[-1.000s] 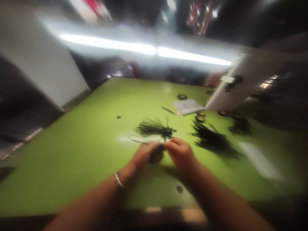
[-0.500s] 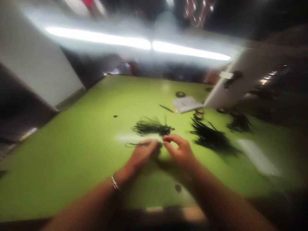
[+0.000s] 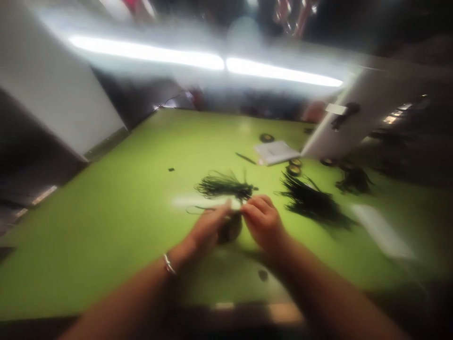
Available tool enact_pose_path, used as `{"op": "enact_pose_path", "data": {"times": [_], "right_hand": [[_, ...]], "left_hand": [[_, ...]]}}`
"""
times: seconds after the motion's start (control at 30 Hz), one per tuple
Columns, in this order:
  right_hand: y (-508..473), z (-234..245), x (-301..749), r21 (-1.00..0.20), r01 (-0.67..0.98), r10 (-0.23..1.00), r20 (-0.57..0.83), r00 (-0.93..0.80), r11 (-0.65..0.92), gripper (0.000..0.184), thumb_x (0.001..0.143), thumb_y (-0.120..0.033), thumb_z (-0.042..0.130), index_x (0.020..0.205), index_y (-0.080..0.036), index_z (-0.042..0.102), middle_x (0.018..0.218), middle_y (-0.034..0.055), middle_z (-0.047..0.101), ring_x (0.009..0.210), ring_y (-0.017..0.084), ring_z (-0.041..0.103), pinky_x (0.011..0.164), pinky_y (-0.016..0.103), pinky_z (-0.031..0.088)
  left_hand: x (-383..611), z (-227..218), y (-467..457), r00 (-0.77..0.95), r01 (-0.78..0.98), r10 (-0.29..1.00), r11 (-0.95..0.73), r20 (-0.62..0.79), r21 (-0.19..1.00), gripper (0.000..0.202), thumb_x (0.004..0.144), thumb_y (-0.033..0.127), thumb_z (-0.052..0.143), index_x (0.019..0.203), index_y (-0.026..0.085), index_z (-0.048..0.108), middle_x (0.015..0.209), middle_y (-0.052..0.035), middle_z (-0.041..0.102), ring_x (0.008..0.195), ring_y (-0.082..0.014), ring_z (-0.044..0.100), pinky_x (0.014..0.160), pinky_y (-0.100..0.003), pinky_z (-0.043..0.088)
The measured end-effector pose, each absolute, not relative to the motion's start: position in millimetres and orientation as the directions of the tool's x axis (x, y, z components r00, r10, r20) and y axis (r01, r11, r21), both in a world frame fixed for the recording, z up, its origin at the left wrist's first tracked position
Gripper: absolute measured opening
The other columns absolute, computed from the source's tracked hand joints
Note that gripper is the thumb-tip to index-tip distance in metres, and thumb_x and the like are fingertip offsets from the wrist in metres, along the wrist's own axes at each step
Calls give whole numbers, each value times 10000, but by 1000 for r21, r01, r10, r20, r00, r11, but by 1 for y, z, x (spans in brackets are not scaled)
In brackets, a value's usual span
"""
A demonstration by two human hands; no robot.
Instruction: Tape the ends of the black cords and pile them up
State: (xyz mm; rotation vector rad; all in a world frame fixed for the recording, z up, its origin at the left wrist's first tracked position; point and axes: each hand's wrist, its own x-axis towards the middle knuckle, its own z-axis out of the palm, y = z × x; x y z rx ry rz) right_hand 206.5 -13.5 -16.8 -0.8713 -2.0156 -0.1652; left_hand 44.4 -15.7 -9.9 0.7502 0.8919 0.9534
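My left hand is closed around a thin black cord, whose looped end sticks out to the left past the knuckles. Below its fingertips is a dark roundish patch, too blurred to tell apart from shaded fingers. Fingers pinched together, my right hand almost meets the left one; what lies in the pinch is too small to make out. Just beyond both hands lies a bunch of looped black cords, tied or gathered at its right end. A larger bundle of black cords rests to the right of my right hand.
The green table spreads around my hands. Farther back are a white notepad, a dark pen and several tape rolls. A white panel stands at the right. A small black piece lies left of the cords.
My right hand's fingers have curled in closer together beside the left hand. The left hand has turned slightly, and the dark patch beneath it shows more. The bunches of cord lie as before.
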Motion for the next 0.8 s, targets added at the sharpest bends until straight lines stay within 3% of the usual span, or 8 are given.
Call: {"op": "enact_pose_path", "data": {"times": [0.1,0.2,0.27,0.37,0.5,0.63,0.73,0.8], "right_hand": [[-14,-16,209,28,653,387,786,-482,757,183,871,-71,561,961,-207,644,841,52,648,904,200,556,911,383,489],[-16,-18,211,107,622,347,751,-562,775,198,879,-84,566,1006,-210,650,849,46,663,904,193,568,950,394,475],[-16,-18,212,23,600,386,747,-541,799,199,878,-82,566,995,-213,660,839,42,659,887,187,574,910,380,491],[-15,-15,216,-372,521,588,731,-346,768,191,913,-133,530,1007,-218,672,910,54,665,906,179,598,819,340,518],[-17,-6,216,-775,411,873,470,-133,480,162,913,-210,542,984,-204,686,941,53,704,885,174,649,803,325,519],[-23,-4,207,-813,480,944,270,-189,329,111,834,-182,619,732,-185,662,715,6,672,692,147,611,680,282,484],[-24,-8,204,-733,531,903,389,-184,424,146,822,-134,602,684,-182,596,662,-4,611,658,137,559,631,269,456],[-22,-12,206,-569,592,798,553,-237,571,147,834,-116,579,702,-182,580,689,14,590,707,154,538,666,286,469]], "left_hand": [[43,-11,-15,304,-385,896,426,-324,819,398,708,478,752,610,150,550,495,18,506,438,-86,433,419,-217,307],[42,-15,-15,310,-389,898,419,-311,821,379,662,398,799,586,149,523,474,35,469,418,-69,402,406,-202,275],[41,-18,-14,322,-373,903,398,-286,838,370,683,402,781,589,148,528,455,43,439,400,-63,372,402,-204,260],[39,-21,-14,286,-293,935,294,-210,909,346,752,431,721,638,143,567,471,46,428,404,-62,350,411,-208,252],[38,-22,-13,240,-107,971,35,-9,994,275,821,387,668,704,142,617,587,16,495,522,-86,433,487,-218,329],[38,-21,-14,235,47,961,-164,149,985,249,847,362,651,727,143,649,693,-18,564,649,-116,491,573,-232,382],[39,-18,-15,286,-54,957,-29,43,998,280,826,399,673,726,140,644,642,-3,536,574,-97,450,512,-224,341],[40,-15,-16,345,-183,932,186,-115,965,366,812,474,663,678,139,608,555,17,481,487,-81,393,454,-222,290]]}}
